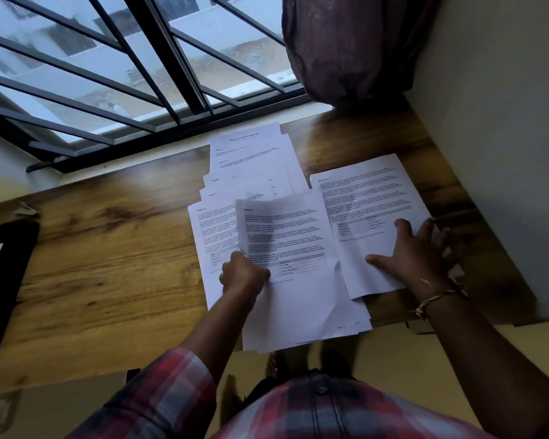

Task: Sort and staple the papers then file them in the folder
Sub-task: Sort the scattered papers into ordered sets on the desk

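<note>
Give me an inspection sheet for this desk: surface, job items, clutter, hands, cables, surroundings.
Surface: wooden table, with printed pages spread over its middle and right.
Job's things: papers fanned out toward the window; a lifted sheet curling up at its left edge; a right sheet lying flat. No folder or stapler can be made out.
Clutter: small grey item and dark object at the left edge, both too blurred to name.
Hands: left hand pinches the lifted sheet; right hand rests flat on the right sheet, fingers spread.
Cables: nothing seen.
Surroundings: window bars behind the table, curtain, wall on the right.
</note>
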### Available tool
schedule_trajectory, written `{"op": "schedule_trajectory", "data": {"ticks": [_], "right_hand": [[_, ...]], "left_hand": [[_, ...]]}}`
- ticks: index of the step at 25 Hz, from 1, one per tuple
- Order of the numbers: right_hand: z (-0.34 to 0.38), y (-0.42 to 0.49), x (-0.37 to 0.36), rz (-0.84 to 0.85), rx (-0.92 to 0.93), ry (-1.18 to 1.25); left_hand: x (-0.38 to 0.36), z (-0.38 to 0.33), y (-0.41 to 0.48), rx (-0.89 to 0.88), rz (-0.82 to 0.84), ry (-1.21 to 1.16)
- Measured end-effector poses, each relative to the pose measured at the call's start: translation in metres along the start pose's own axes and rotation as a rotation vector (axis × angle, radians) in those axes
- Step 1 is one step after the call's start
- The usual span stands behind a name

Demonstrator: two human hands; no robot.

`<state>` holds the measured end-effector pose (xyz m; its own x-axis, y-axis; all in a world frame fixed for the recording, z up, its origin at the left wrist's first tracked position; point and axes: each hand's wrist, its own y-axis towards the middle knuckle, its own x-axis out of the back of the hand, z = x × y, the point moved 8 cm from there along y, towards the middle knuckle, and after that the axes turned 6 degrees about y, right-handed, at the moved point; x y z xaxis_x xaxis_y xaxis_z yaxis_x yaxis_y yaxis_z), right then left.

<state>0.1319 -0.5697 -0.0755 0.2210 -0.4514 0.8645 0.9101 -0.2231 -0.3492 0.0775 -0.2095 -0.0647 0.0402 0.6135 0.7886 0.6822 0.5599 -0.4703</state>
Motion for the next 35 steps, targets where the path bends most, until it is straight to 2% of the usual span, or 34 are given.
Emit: {"op": "schedule_trajectory", "data": {"ticks": [3,7,10,14,17,22,25,28,32,35], "right_hand": [[0.001,0.0,0.001,0.003,0.004,-0.01],[-0.001,-0.001,0.003,-0.01,-0.013,-0.031],[-0.001,0.001,0.009,-0.027,-0.022,-0.041],[-0.005,0.001,0.011,-0.034,-0.026,-0.045],[-0.009,0.0,0.011,-0.053,-0.02,-0.046],[-0.012,-0.001,0.011,-0.083,0.005,-0.022],[-0.013,-0.007,0.008,-0.072,0.017,-0.019],[-0.022,-0.012,0.005,-0.055,-0.001,0.022],[-0.037,-0.005,0.018,-0.111,-0.02,0.238],[-0.04,-0.01,0.03,-0.099,-0.061,0.255]], "left_hand": [[-0.001,-0.003,-0.002,-0.054,0.006,-0.089],[0.005,0.007,-0.005,-0.027,0.009,-0.294],[0.004,0.012,-0.006,-0.01,0.132,-0.515],[0.013,0.011,-0.005,-0.182,0.299,-0.653],[0.035,0.016,-0.01,-0.241,0.394,-0.797],[0.076,0.028,-0.002,-0.196,0.434,-0.946],[0.057,0.003,-0.009,-0.241,0.499,-0.925],[0.005,-0.037,-0.03,-0.344,0.548,-0.881],[-0.047,-0.065,-0.045,-0.373,0.367,-0.651],[-0.06,-0.079,-0.056,-0.353,0.272,-0.389]]}}
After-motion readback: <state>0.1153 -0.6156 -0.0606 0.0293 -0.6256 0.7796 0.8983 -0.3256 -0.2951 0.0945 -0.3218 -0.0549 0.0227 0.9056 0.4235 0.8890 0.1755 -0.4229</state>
